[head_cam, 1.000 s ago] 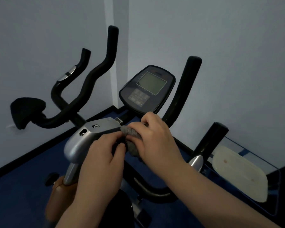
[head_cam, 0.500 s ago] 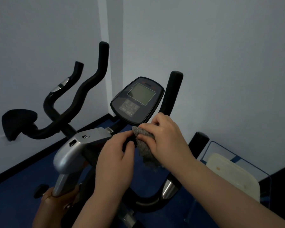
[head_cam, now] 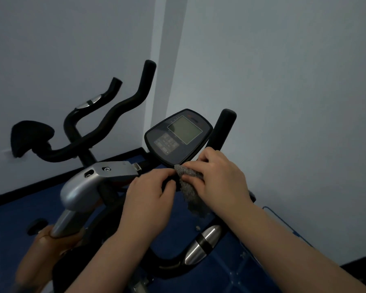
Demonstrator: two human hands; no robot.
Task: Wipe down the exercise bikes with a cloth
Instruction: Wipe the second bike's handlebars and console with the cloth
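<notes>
An exercise bike stands before me, with black handlebars (head_cam: 123, 106), a dark console (head_cam: 179, 137) with a grey screen and a silver stem cover (head_cam: 82, 187). A grey cloth (head_cam: 189, 187) hangs just below the console's near edge. My right hand (head_cam: 222, 180) grips the cloth's upper part with curled fingers. My left hand (head_cam: 150, 197) pinches the cloth's left edge between thumb and fingertips. Both hands are close together above the bike's frame.
White walls meet in a corner right behind the bike. Blue floor (head_cam: 13, 225) lies below with a dark skirting line. A black padded rest (head_cam: 31, 134) sticks out at the far left. The right handlebar post (head_cam: 224, 129) rises beside the console.
Both hands and the cloth have risen from the silver stem cover toward the console's lower edge. The cloth hangs more unfolded. The view has tilted, so the pale plate at right is out of frame.
</notes>
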